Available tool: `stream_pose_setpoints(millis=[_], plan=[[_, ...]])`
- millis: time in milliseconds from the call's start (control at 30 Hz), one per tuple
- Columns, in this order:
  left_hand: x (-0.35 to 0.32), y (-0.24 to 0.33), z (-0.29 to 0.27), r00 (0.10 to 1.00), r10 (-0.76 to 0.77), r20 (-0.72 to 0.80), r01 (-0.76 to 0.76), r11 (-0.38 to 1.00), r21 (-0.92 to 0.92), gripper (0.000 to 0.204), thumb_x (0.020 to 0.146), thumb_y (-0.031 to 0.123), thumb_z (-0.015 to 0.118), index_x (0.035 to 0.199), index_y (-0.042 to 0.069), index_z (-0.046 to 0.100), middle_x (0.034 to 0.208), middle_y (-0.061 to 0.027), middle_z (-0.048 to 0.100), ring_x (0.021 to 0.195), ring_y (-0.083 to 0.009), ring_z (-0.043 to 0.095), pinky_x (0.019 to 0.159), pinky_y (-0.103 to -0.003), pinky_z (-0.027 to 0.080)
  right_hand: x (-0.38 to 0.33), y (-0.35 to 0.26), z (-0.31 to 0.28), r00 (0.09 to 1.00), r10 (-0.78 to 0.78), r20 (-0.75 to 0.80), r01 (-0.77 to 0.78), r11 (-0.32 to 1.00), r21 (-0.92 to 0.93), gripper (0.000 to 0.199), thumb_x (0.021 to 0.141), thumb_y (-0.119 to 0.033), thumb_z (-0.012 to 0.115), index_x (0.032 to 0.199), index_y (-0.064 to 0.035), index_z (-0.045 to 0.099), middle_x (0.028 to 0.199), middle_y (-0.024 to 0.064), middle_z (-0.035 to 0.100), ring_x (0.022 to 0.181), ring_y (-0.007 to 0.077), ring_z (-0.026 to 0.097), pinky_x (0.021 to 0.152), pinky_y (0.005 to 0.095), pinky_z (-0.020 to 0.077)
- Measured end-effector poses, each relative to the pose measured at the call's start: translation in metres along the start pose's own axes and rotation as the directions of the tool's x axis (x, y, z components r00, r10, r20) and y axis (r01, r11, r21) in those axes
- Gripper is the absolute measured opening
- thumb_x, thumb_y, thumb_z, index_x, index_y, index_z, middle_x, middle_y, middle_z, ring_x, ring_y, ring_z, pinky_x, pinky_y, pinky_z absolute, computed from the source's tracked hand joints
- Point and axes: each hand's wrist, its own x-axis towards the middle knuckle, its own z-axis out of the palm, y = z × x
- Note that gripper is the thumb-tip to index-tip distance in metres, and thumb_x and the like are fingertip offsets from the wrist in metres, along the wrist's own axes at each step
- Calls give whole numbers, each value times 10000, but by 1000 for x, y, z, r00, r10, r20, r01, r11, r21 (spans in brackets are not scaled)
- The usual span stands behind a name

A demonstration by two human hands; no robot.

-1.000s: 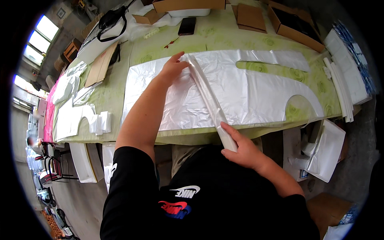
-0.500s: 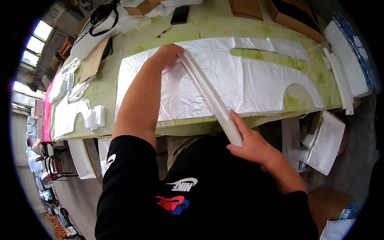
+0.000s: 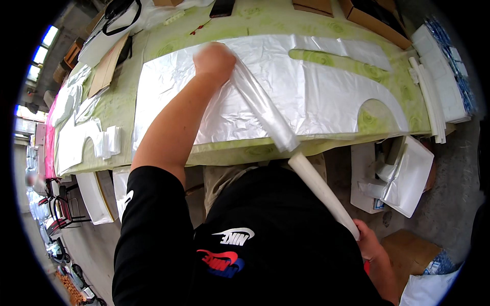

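My left hand (image 3: 214, 62) is closed on the upper end of a flattened roll of translucent plastic film (image 3: 263, 109), which slants down to the table's front edge. My right hand (image 3: 370, 240) grips the lower end of a white tube (image 3: 324, 188), low at my right side. The tube's upper end lies just below the film roll's open lower end, apart from it. Under the left hand, a large white plastic sheet (image 3: 326, 102) is spread flat, with a long slot and a rounded cut-out at its right part. Some of the left fingers are hidden.
A green patterned cloth (image 3: 173, 48) covers the table. White tubes (image 3: 427, 99) lie at its right edge, near a white foam box (image 3: 441, 76). Cut white plastic pieces (image 3: 84, 143) and cardboard (image 3: 108, 66) are at left. A phone (image 3: 222, 7) lies at the back.
My right hand has moved down and right, drawing the white tube out of the rolled film. The film roll has gone flatter, its upper end still in my left hand. The view has shifted slightly.
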Motion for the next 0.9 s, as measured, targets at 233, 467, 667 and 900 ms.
stream_pose_setpoints(millis=[233, 467, 667, 900], plan=[[18, -4, 22, 865, 87, -494, -326, 846, -423, 584, 890, 286, 734, 1416, 102, 557, 1405, -169, 561, 1350, -380, 477, 1130, -446, 400, 30, -43, 11, 972, -117, -204, 100, 991, -93, 610, 767, 0, 714, 1353, -82, 568, 1130, 108, 681, 1057, 215, 661, 921, 335, 521], [-137, -5, 3, 594, 802, 61, -801, 596, -44, 1040, 841, 730, 628, 1587, 70, 329, 1650, -195, 284, 1564, -371, 167, 1282, -514, 126, 98, -135, -8, 860, -442, -256, 422, 897, -130, 570, 816, -129, 759, 1350, -56, 576, 1222, 136, 664, 1128, 247, 638, 982, 366, 498], [-162, -10, -4, 491, 837, 244, -845, 525, -102, 1082, 797, 631, 719, 1611, 75, 272, 1676, -176, 243, 1581, -353, 128, 1295, -497, 109, 175, -250, -12, 714, -692, -106, 487, 600, -635, 482, 856, -289, 763, 1276, -86, 641, 1181, 134, 627, 1123, 355, 583, 986, 421, 481], [-164, -15, 13, 449, 889, 92, -889, 434, 148, 841, 848, 204, 663, 1604, 110, 308, 1683, -139, 256, 1578, -325, 176, 1293, -487, 132, 268, -284, -28, 689, -695, -206, 284, 520, -806, 533, 874, -358, 740, 1341, -126, 629, 1235, 126, 618, 1191, 348, 554, 1024, 450, 458]])
